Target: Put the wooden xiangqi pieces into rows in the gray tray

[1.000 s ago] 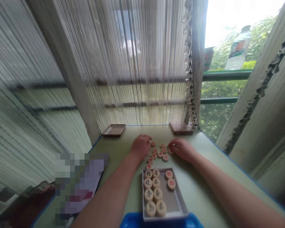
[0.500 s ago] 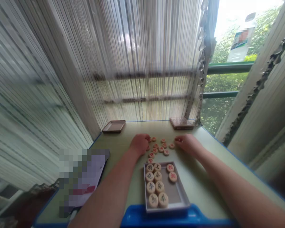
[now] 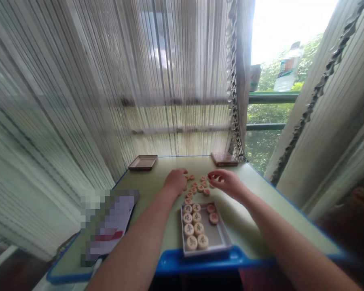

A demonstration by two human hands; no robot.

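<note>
Chinese chess pieces point(image 3: 200, 188) with red characters lie scattered on the pale green table point(image 3: 151, 182). My left hand point(image 3: 176, 182) rests at the left of the group, fingers curved loosely around pieces at its edge; its palm side is hidden. From the right, my right hand point(image 3: 227, 182) reaches in with fingers apart and bent, its tips close over pieces at that edge. Nearer to me stands a shallow box point(image 3: 220, 242). Several black-marked pieces point(image 3: 198, 229) fill two columns at its left, and two red-marked pieces point(image 3: 213, 218) lie at its upper right.
An open box lid or tray point(image 3: 143, 162) lies at the far left corner, a flat box point(image 3: 224, 159) at the far right. A blurred-out flat item point(image 3: 112, 226) is at left. String curtains point(image 3: 176, 81) hang behind; a bottle point(image 3: 287, 66) stands by the window.
My right hand has moved left toward the scattered pieces, and its fingers have spread from a pinch. My left hand stays at the pieces' left edge. The view has shifted slightly.
</note>
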